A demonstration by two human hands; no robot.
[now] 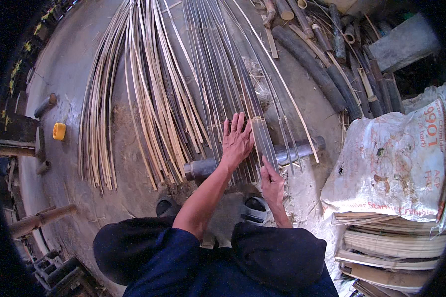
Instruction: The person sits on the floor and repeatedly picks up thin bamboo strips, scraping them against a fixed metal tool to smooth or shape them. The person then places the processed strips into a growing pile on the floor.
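Flat on a row of long, dark bamboo strips (pixel 215 74) lies my left hand (pixel 238 141), its fingers stretched out and pointing away from me. Nearer to me and to the right, my right hand (pixel 272 184) has its fingers closed at the near end of a wider bamboo strip (pixel 266 143). Just how the fingertips meet its edge is partly hidden. Beneath the near ends of the strips, a thick dark bamboo pole (pixel 197 171) lies crosswise. A thin pale strip (pixel 296 105) curves away at the right, apart from both hands.
Bundles of pale split strips (pixel 146 109) spread over the floor at left. A yellow tape roll (pixel 59 131) lies farther left. Cut bamboo poles (pixel 309 69) pile up at the far right. Nearer, a white woven sack (pixel 381 163) rests on stacked bamboo slats (pixel 391 245).
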